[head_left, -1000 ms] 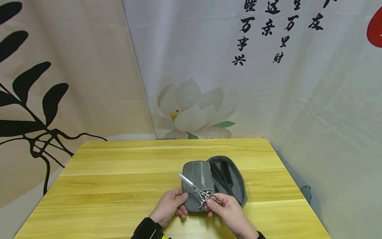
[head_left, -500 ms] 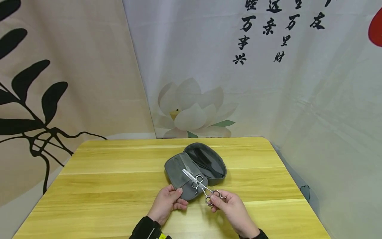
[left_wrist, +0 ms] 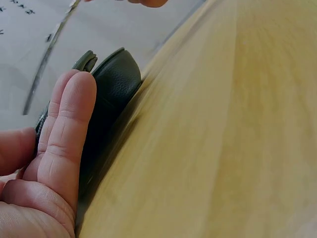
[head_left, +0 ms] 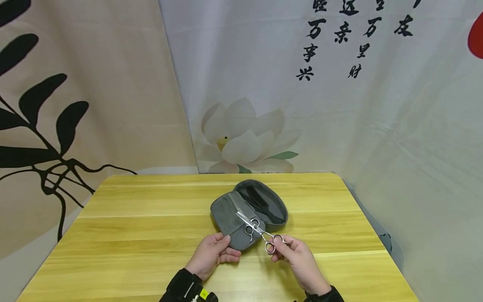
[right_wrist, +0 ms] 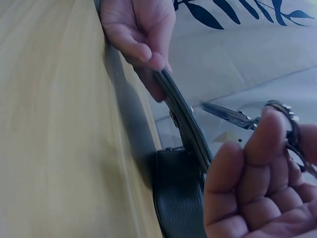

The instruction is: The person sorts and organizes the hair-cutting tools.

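A grey zip case (head_left: 228,216) lies spread open in the middle of the table in the head view. My left hand (head_left: 213,253) pinches its near left edge between thumb and fingers. My right hand (head_left: 299,258) holds silver hair scissors (head_left: 245,219) by the finger rings, blades pointing up and left over the case. Finger rings of second scissors (head_left: 249,230) show at the pocket of the left half. In the right wrist view the held scissors (right_wrist: 230,115) are apart from the case's raised edge (right_wrist: 185,116). The right half holds a black comb-like item (head_left: 258,197), partly in shadow.
The wooden table (head_left: 132,235) has its back edge against a printed cloth backdrop (head_left: 241,84) with a lotus and dark characters. Another cloth (head_left: 124,84) with black leaves hangs at the left. The case sits nearer the back edge than the hands.
Over the second, the case has shifted left and away and turned at an angle. The right hand's scissors have moved a little right; the left hand keeps its grip on the case.
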Action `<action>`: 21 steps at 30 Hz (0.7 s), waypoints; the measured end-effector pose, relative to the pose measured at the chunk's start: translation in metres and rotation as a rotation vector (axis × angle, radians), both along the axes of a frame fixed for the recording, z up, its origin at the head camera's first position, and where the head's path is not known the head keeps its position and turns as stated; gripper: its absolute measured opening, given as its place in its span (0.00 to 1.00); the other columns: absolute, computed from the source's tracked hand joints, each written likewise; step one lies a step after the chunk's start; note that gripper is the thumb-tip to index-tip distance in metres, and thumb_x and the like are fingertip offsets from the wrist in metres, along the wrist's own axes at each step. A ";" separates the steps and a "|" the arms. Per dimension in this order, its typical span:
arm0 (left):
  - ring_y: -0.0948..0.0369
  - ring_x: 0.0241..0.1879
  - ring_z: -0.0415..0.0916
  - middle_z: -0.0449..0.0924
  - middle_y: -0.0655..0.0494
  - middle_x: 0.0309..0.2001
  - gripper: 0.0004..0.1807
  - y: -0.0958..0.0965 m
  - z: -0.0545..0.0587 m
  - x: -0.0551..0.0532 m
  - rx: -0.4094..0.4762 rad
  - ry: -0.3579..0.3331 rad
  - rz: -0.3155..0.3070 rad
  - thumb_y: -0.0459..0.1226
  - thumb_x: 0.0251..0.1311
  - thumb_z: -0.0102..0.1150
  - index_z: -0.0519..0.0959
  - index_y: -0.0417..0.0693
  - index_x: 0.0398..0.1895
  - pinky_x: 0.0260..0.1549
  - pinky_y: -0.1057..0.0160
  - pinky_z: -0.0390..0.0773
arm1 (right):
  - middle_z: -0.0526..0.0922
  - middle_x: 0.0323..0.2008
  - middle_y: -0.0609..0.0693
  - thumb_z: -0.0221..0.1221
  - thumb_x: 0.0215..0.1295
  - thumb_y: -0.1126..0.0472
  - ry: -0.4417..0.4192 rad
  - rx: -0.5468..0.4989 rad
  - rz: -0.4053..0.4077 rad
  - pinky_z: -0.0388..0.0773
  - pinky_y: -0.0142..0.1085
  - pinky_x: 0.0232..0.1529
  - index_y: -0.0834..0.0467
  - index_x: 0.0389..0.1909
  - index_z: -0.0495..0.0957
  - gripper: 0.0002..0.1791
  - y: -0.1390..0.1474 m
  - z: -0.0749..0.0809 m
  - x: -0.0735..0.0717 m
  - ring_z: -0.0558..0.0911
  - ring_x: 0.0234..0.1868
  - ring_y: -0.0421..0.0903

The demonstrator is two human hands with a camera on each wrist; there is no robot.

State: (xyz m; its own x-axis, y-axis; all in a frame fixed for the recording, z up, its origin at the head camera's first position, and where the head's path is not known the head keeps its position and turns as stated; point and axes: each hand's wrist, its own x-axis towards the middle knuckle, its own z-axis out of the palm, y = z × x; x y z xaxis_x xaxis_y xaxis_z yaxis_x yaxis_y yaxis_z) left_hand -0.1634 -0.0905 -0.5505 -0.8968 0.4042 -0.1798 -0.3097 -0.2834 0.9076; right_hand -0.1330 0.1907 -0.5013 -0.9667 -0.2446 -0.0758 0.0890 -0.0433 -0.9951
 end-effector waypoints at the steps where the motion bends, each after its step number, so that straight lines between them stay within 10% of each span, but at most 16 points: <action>1: 0.57 0.38 0.92 0.90 0.46 0.37 0.13 0.000 0.000 -0.001 0.001 -0.002 -0.004 0.37 0.85 0.47 0.67 0.32 0.56 0.45 0.58 0.92 | 0.89 0.34 0.42 0.57 0.82 0.57 0.002 -0.001 -0.019 0.87 0.33 0.43 0.76 0.53 0.81 0.22 0.001 0.001 0.000 0.85 0.32 0.37; 21: 0.57 0.38 0.92 0.91 0.46 0.37 0.15 -0.001 0.004 -0.001 0.002 -0.013 -0.021 0.39 0.84 0.51 0.71 0.31 0.56 0.45 0.57 0.92 | 0.82 0.23 0.45 0.59 0.77 0.64 0.009 0.038 -0.277 0.78 0.29 0.27 0.72 0.37 0.82 0.13 -0.002 0.005 0.001 0.79 0.25 0.39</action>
State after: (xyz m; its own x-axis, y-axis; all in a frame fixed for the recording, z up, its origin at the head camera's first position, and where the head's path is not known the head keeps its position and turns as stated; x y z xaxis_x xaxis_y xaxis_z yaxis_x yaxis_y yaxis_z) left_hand -0.1648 -0.0915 -0.5461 -0.8857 0.4231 -0.1909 -0.3276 -0.2785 0.9028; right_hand -0.1317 0.1887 -0.4963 -0.9970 0.0316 -0.0707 0.0698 -0.0271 -0.9972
